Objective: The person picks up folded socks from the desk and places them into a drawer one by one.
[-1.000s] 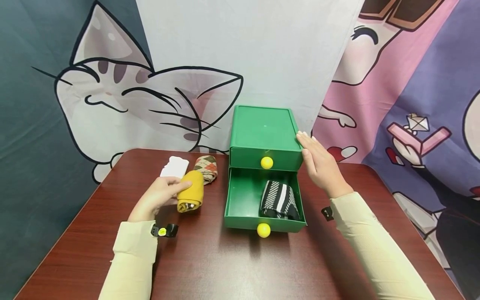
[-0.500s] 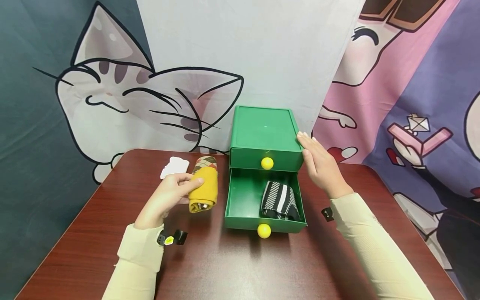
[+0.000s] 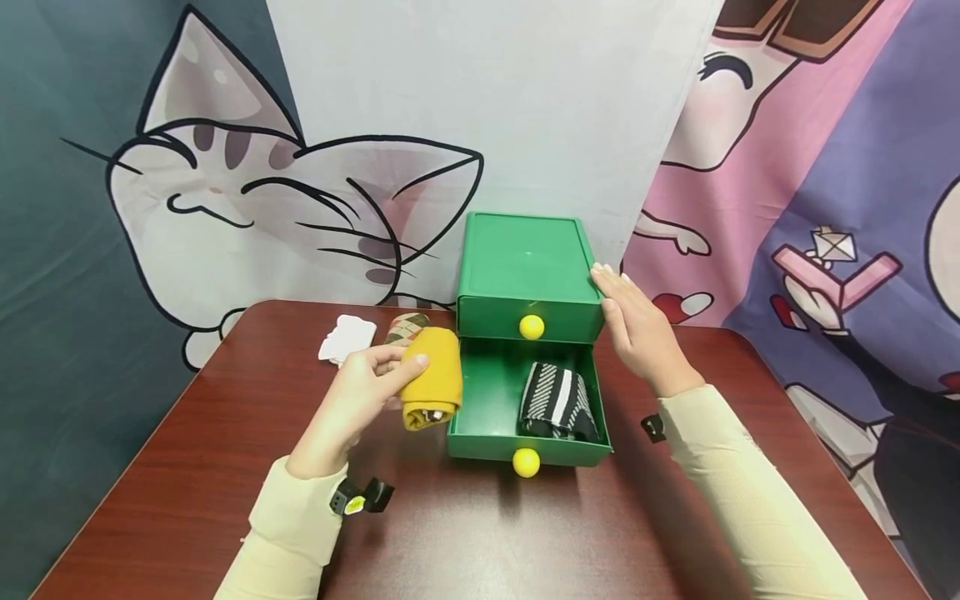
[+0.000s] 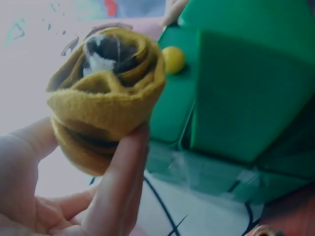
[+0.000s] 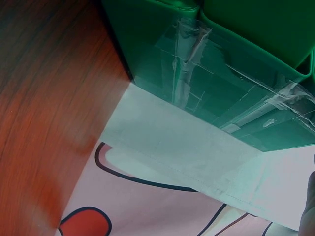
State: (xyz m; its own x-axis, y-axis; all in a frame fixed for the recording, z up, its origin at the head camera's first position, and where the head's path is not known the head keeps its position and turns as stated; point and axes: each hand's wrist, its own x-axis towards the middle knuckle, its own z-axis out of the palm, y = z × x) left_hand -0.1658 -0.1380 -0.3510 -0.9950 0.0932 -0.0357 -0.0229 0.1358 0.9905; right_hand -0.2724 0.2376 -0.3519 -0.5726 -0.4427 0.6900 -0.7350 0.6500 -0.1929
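Note:
My left hand (image 3: 360,400) pinches a rolled yellow sock (image 3: 435,371) between thumb and fingers, just left of the pulled-out lower drawer (image 3: 487,400). In the left wrist view the sock's rolled end (image 4: 106,98) faces the camera, with dark and white fabric in its middle. A rolled black-and-white patterned sock (image 3: 557,400) lies in the right part of that drawer. With straight fingers, my right hand (image 3: 637,329) touches the upper right edge of the green drawer unit (image 3: 528,254). Partly hidden behind the yellow sock, a rolled argyle sock (image 3: 407,327) lies on the table.
A flat white item (image 3: 348,338) lies at the back left of the brown table (image 3: 210,450). Yellow round knobs mark both drawers, and the upper drawer (image 3: 487,318) is pushed in. A printed cloth backdrop (image 3: 570,108) hangs behind the table.
My left hand has carried the yellow sock rightward, past the front of the argyle sock, up to the lower drawer's left edge. My right hand has stayed at the drawer unit.

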